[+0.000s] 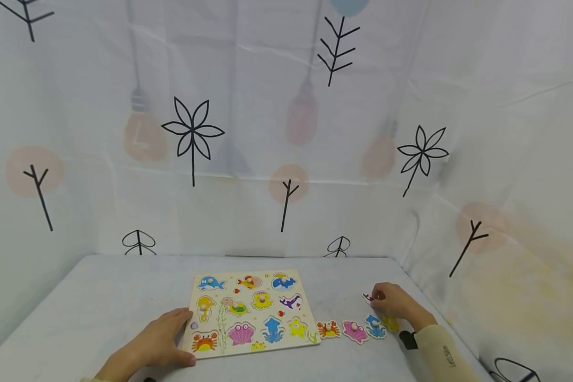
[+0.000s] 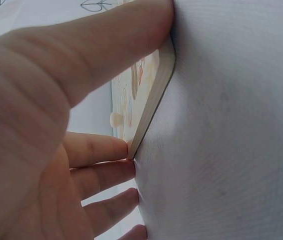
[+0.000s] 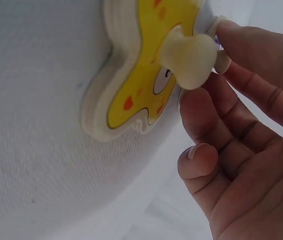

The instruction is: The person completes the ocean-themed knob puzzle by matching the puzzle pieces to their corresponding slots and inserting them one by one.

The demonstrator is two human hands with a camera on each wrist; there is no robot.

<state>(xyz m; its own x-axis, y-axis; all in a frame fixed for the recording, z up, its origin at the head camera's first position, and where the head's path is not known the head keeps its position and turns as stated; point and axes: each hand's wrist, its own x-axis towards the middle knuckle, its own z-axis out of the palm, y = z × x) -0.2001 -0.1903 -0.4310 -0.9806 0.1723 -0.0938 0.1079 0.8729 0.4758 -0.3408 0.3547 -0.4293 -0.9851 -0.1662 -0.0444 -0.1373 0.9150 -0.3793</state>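
Note:
My left hand is at the near left corner of a wooden puzzle board. In the left wrist view its thumb lies along one side of the corner, and its nearly straight fingertips touch the other. My right hand pinches a small purple-and-white puzzle piece right of the board. In the right wrist view, that piece's knob shows between thumb and fingers, while most of the piece is hidden. Close below the right hand lies a yellow starfish piece with a pale knob.
Right of the board, a crab piece, a pink shell piece and a blue squid piece lie in a row on the white-covered table. Knobbed sea-animal pieces sit in the board's upper part. Patterned white cloth hangs around the table.

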